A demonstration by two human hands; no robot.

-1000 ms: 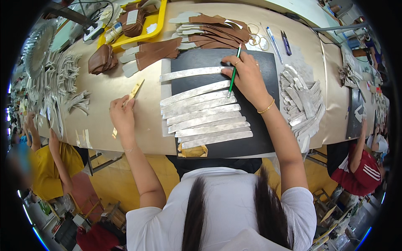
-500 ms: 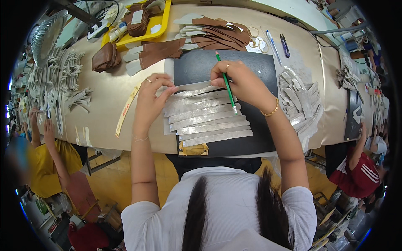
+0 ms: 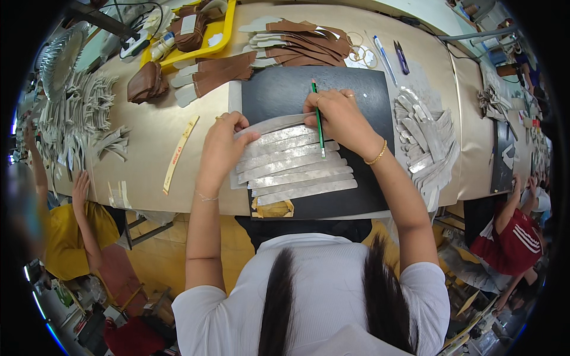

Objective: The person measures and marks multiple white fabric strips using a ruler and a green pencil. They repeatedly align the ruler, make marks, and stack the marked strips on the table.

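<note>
Several long silvery strips (image 3: 297, 169) lie fanned out on a black mat (image 3: 356, 89) in front of me. My left hand (image 3: 222, 145) pinches the left end of the topmost strip (image 3: 273, 124). At the strip's right end my right hand (image 3: 341, 118) presses down and grips a green pencil (image 3: 317, 118), tip pointing toward me over the strips. A bracelet sits on my right wrist. A yellowish curved ruler (image 3: 180, 151) lies on the tan table left of my left hand.
A heap of silvery strips (image 3: 424, 139) lies right of the mat. Brown cut pieces (image 3: 297, 41) and a yellow tray (image 3: 190, 35) sit at the back, with pens (image 3: 386, 56) beside them. Other people sit at left (image 3: 77, 231) and right (image 3: 513, 237).
My left hand let go of the yellowish ruler at the left and came over to the top strip. My right hand drew back with the pencil onto the same strip.
</note>
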